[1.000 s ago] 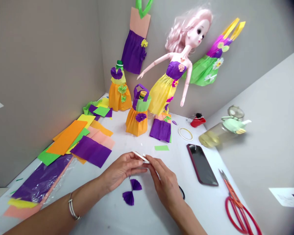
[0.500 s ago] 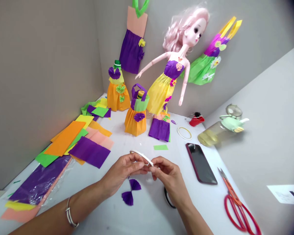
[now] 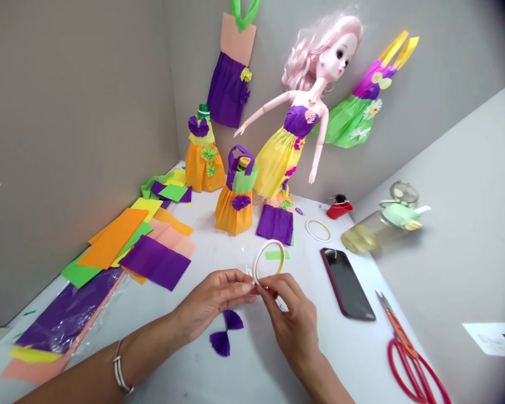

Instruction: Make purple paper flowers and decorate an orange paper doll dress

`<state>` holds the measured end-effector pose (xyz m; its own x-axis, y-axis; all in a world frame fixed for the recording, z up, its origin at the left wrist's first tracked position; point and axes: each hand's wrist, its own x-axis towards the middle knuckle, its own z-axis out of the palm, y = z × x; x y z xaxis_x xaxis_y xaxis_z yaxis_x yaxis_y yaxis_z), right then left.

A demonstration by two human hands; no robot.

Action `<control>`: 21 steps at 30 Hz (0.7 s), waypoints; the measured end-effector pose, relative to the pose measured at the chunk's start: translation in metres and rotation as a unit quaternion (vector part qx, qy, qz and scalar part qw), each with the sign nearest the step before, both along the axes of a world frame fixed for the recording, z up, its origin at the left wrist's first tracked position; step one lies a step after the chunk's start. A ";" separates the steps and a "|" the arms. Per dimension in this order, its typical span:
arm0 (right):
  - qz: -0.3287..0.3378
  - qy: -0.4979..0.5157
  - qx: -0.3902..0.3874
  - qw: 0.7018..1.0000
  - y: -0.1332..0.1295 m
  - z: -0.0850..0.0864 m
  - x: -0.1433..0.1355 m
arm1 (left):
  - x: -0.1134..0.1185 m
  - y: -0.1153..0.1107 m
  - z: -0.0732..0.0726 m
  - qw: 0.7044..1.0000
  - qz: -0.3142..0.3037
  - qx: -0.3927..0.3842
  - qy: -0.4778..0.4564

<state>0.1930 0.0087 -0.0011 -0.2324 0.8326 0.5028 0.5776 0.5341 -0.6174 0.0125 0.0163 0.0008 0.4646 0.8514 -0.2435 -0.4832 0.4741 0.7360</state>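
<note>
Swinging upright since the earlier frame, the tape roll (image 3: 256, 265) is standing where the right hand (image 3: 292, 317) is pinching its lower rim; the left hand (image 3: 214, 297), grip unclear, is seemingly working tape loose, needing steady fingertips next.

One camera, worn on the person's head, gives the only view: it looks forward and down across the white table (image 3: 185, 373), from above the forearms (image 3: 155, 342), which enter from the bottom edge. The left hand (image 3: 214, 299) and right hand (image 3: 295, 317) lie near, below mid-frame; the doll (image 3: 301, 119) stands farther off. The extreme upper-right corner is too dark to read surely.
</note>
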 end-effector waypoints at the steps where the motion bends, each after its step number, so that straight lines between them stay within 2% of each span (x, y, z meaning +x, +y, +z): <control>1: 0.000 -0.019 0.017 1.000 0.000 -0.001 0.000 | 0.001 0.000 0.000 1.000 0.002 -0.004 -0.005; 7: -0.005 -0.063 0.050 0.997 0.000 -0.004 -0.001 | 0.000 0.000 -0.002 0.998 0.026 -0.033 -0.039; 11: -0.007 -0.061 0.031 0.998 -0.001 -0.008 -0.003 | -0.002 0.001 -0.002 0.997 0.033 -0.018 -0.063; 15: 0.023 -0.051 0.008 0.998 0.000 -0.010 -0.007 | -0.005 0.004 -0.003 0.998 0.032 0.002 -0.060; 18: 0.053 -0.064 0.006 0.997 0.002 -0.004 -0.004 | -0.009 0.007 -0.003 0.998 0.029 0.029 -0.046; 21: 0.029 -0.146 -0.003 0.989 0.002 0.009 0.014 | -0.016 0.010 -0.001 0.998 0.016 0.062 0.000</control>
<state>0.2069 0.0109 0.0074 -0.4147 0.8163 0.4022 0.6995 0.5686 -0.4329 -0.0031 0.0266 -0.0001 0.4360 0.8899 -0.1341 -0.4977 0.3625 0.7879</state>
